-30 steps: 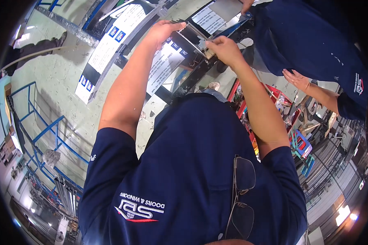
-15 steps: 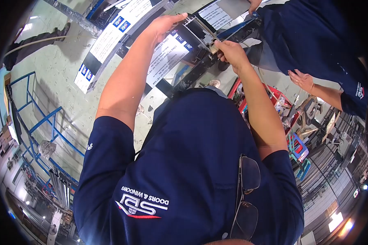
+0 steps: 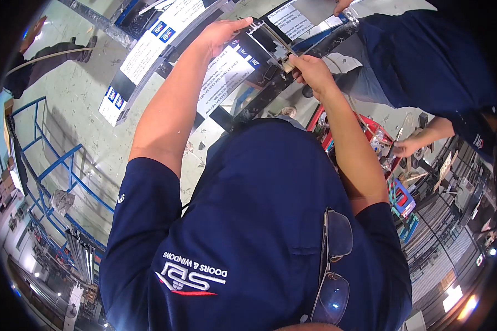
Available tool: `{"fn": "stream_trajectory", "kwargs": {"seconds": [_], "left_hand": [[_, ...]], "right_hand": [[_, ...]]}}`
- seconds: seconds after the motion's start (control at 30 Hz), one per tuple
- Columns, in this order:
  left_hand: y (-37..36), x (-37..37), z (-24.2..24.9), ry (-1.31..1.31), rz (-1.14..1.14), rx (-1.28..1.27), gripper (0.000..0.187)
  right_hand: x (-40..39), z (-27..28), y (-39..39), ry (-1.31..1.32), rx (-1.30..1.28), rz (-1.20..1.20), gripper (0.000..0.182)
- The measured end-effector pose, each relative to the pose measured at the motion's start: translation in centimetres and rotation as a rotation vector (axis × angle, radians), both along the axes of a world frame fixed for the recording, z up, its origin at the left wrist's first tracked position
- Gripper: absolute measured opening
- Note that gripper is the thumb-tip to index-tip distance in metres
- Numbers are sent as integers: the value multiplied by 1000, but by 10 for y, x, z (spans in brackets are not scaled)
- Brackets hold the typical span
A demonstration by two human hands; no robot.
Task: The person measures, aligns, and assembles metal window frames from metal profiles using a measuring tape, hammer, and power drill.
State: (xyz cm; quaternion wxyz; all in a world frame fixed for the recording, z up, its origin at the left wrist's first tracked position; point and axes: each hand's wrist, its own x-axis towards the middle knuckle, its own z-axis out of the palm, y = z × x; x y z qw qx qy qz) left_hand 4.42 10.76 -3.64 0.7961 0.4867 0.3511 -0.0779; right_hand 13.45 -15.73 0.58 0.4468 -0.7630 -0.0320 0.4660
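An aluminium profile (image 3: 266,45) with a dark hollow end lies in front of me, white printed protective film (image 3: 226,77) along its face. My left hand (image 3: 222,37) is closed over the profile's far side, one finger stretched along its end edge. At the near corner of that end, my right hand (image 3: 313,73) is closed in a pinch. A small pale block (image 3: 287,66) shows right at those fingertips; whether they grip it or the profile's edge is hard to make out.
More film-covered profiles (image 3: 143,60) lie at the left. A co-worker (image 3: 425,60) stands at the right, one hand (image 3: 417,144) over a red tool tray (image 3: 320,118). Blue metal frames (image 3: 61,160) stand on the floor at the left. Another person's leg (image 3: 55,60) is at upper left.
The co-worker's lower hand has moved down to the tool tray and holds something dark. The co-worker's body has shifted slightly. My hands and the profile stay nearly in place.
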Motion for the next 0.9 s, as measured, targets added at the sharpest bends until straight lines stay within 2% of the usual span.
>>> {"fn": "stream_trajectory", "kwargs": {"seconds": [0.13,0.37,0.47,0.53,0.9], "left_hand": [[0,-1,4,4,7,-59,51],[-2,-2,9,11,7,-21,53],[2,-3,4,-24,-68,-43,54],[1,-2,-5,-3,-71,156,49],[-3,-5,16,-54,-113,95,44]], "right_hand": [[0,-1,0,1,0,10,32],[-1,4,1,44,-3,-15,33],[-1,13,-2,85,-4,-21,33],[0,13,-6,102,5,-16,33],[-4,0,-11,61,107,-45,25]]}}
